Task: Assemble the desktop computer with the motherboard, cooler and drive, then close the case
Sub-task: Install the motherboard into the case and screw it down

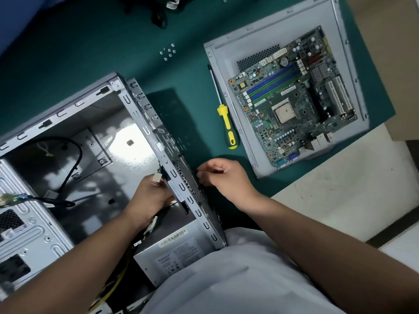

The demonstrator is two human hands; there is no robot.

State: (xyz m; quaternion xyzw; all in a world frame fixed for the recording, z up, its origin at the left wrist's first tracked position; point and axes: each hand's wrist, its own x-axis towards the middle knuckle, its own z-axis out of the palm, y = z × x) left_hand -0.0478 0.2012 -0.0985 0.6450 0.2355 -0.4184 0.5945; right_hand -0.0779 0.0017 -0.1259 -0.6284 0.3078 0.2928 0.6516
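From the head camera, the motherboard (pixel 292 100) lies on the removed side panel (pixel 229 53) on the worktop (pixel 68 41), well apart from the open case (pixel 140 107). Stiff but fragile, it is best lifted by its edges. Inside the case sit a power supply (pixel 172 252) and loose cables (pixel 74 152). The left hand (pixel 149 196) pinches a white connector (pixel 157 177); the right hand (pixel 222 177) seems curled on the rear wall.

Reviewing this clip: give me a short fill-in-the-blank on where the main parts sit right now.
1. The motherboard lies on the grey ____, not inside the case.
2. The screwdriver on the green mat has a yellow and ____ handle.
3. The left hand is ____ the case, the right hand outside its rear wall.

Missing: side panel; black; inside
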